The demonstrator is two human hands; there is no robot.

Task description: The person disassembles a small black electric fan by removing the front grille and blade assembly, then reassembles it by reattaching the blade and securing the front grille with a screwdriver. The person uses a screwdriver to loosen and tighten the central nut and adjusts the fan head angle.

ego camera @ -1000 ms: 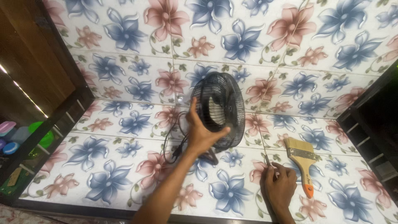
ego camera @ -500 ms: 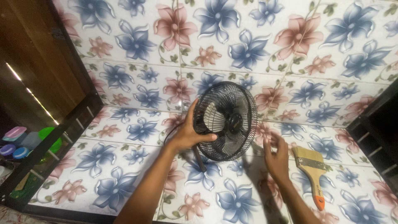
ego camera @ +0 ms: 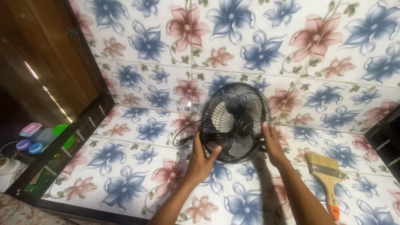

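A small black table fan with a round wire cage is held up above a floral-tiled surface. My left hand grips the cage's lower left rim. My right hand presses against the cage's right rim. The pale blades show through the grille. A black cord loops from the fan's left side. A flat paintbrush with a wooden and orange handle lies on the tiles to the right of my right arm.
Flower-patterned tiles cover the back wall. A dark wooden frame borders the left side; beyond it sit green, purple and blue plastic containers. A dark shelf edge stands at the right.
My right hand left the tiles by the paintbrush and came up onto the fan's right rim. The fan now faces me more squarely, held by both hands.
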